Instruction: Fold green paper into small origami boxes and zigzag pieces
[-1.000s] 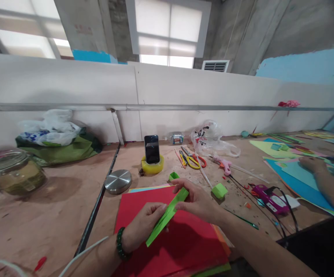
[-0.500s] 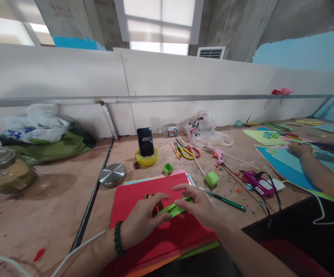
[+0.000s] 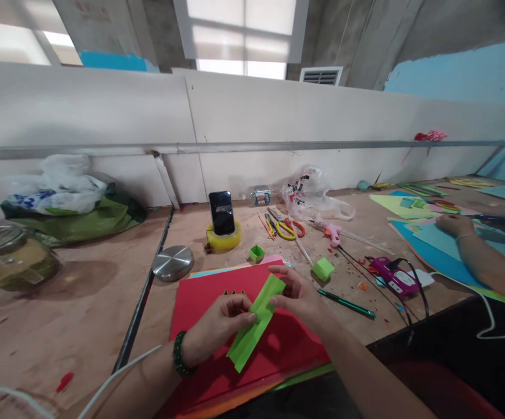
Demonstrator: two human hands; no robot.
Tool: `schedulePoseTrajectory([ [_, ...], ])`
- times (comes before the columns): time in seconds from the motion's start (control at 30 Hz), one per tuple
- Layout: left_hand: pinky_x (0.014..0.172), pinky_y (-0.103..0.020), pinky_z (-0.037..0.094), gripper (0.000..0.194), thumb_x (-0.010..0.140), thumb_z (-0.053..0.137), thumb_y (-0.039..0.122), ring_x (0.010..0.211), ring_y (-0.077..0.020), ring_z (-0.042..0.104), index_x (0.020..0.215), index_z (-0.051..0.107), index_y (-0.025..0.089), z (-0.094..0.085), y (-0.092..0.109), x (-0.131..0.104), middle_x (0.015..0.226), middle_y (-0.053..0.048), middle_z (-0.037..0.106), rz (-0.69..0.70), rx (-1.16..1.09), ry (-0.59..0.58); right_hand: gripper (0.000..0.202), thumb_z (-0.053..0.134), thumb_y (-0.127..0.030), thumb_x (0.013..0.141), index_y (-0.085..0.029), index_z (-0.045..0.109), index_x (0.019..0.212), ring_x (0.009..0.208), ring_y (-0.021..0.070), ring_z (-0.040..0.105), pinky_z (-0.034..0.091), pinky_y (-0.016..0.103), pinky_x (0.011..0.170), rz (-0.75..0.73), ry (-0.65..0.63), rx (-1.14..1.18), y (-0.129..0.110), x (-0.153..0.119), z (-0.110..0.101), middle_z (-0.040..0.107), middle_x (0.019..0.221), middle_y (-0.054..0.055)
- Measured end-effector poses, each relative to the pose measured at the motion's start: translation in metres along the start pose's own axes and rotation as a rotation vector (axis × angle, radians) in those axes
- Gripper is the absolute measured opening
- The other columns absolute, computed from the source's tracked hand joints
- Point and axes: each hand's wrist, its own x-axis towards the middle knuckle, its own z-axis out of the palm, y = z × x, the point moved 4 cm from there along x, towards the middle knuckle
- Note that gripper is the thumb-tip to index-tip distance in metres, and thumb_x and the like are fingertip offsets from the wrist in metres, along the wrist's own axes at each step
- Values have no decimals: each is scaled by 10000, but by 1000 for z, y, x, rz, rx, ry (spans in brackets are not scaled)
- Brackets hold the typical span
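A creased strip of bright green paper slants over a red sheet on a stack of coloured paper. My left hand, with a dark green bead bracelet on its wrist, pinches the strip's left edge near the middle. My right hand grips its upper right end between thumb and fingers. Just behind my left fingers, small pointed tips with yellowish edges show; what they belong to is mostly hidden. Beyond the stack sit a small open green paper box and a green paper cube.
A green pen-like tool lies right of the stack. Farther back are scissors, a pink glue gun, a purple power strip and a phone on a yellow tape roll. Another person's arm rests at the right.
The green strip has turned from nearly flat and edge-on to a steeper slant, its broad face now showing. My left hand's fingers have closed in on its edge.
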Motion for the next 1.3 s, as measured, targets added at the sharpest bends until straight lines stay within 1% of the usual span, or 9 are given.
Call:
schedulePoseTrajectory([
  [0.17,586,-248,374,424,690,707,550,617,-133,462,605,563,161,-1,5,-2,640,2,544,194,75,197,750,820,-318,598,-251,454,1249,658,153,562,466,283,645,21,42,1,11,-4,17,584,712,-47],
  [0.27,596,-248,375,420,721,684,543,620,-131,452,600,545,165,2,9,-6,636,9,524,226,85,251,628,786,-278,609,-243,506,1171,642,141,538,456,268,628,-16,93,40,13,-7,27,558,697,-54],
  [0.5,519,-218,352,479,647,712,608,549,-99,420,671,508,176,0,6,-5,606,43,499,82,-88,214,464,787,-245,600,-214,582,1015,710,150,602,493,265,664,-9,28,170,12,-7,19,641,779,-19],
  [0.67,492,-200,315,472,620,743,576,520,-78,381,696,514,170,1,8,-5,573,71,450,36,-87,187,466,777,-298,649,-198,562,1051,594,112,583,494,221,539,31,-5,184,12,-16,7,636,741,-29],
  [0.8,493,-202,290,413,679,719,528,536,-76,368,729,539,159,7,11,-6,594,66,454,31,4,94,553,776,-299,649,-202,530,1135,649,132,621,524,254,603,74,26,105,9,-25,-3,651,767,-33],
  [0.9,510,-205,293,418,659,749,476,549,-77,389,856,569,154,7,6,-7,610,71,473,-41,23,-12,596,791,-308,629,-196,521,1149,696,146,637,514,272,663,89,8,51,7,-29,-8,669,774,-24],
  [1.03,533,-213,310,507,623,778,404,557,-83,410,1006,567,148,4,-3,-14,599,87,471,-166,19,-161,627,797,-336,610,-190,515,1150,567,117,566,483,262,590,127,-11,12,12,-31,-12,563,636,-77],
  [1.17,531,-217,313,695,685,724,387,570,-88,408,1286,449,172,0,0,-28,649,83,468,-154,34,-122,517,742,-390,667,-170,546,1092,455,66,343,334,199,459,60,81,-60,15,-31,-18,284,531,-128],
  [1.3,544,-231,338,582,785,596,416,590,-102,406,1298,477,169,-9,7,-36,701,56,458,-56,248,30,458,633,-390,768,-141,530,1138,478,78,302,260,206,464,21,60,-187,17,-36,-18,286,534,-114],
])
